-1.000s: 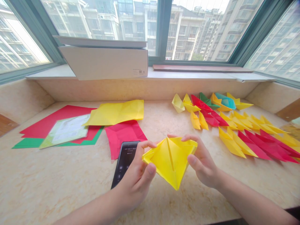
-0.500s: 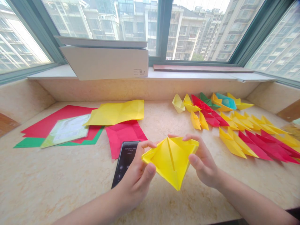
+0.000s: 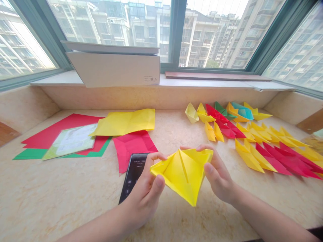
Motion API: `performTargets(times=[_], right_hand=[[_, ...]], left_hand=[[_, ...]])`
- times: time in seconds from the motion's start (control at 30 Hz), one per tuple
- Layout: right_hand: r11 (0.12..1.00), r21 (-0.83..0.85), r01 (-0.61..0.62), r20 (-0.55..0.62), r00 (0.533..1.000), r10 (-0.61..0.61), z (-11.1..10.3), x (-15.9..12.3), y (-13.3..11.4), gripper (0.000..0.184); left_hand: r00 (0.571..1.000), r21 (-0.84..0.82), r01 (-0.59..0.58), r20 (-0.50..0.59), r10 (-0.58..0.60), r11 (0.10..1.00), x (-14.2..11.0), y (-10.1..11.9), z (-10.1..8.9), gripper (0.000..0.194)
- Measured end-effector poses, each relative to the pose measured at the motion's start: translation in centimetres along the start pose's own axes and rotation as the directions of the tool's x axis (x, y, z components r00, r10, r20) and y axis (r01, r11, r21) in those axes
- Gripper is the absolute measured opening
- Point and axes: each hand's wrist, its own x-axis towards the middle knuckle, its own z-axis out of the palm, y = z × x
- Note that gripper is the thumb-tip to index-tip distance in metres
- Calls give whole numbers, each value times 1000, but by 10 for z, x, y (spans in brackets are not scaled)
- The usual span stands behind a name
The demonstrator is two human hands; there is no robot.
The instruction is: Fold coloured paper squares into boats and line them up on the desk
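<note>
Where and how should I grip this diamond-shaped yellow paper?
Probably pinch the diamond-shaped paper by its side corners, from each side, as the left hand and right hand do, since the corners jut outward, leaving the near point free.

The folded paper [image 3: 180, 174] is bright yellow; the worktop [image 3: 50, 195] cream with tan mottling; the smartphone [image 3: 132, 173] black; the box [image 3: 118, 69] white.

Bare L hand [image 3: 145, 193] & bare R hand [image 3: 219, 178] face e/o, thumbs [image 3: 158, 185] nearside, fingers [image 3: 156, 155] bent on far side, pinching; bare forearms [image 3: 267, 215] slant inward.
</note>
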Motion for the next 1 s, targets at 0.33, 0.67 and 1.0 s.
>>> performTargets(times=[0.33,0.67,1.0], right_hand=[[999,37,-21,-36,999,23,0,2,0,24],[998,39,-43,-31,999,44,8,0,3,22],[990,75,-116,-15,993,117,8,-3,2,21]], left_hand=[[997,-133,-1,81,12,991,2,5,5,42],[998,11,-7,57,7,1000,-1,-11,9,97],[993,126,-117,-6,118,985,-3,-17,3,102]])
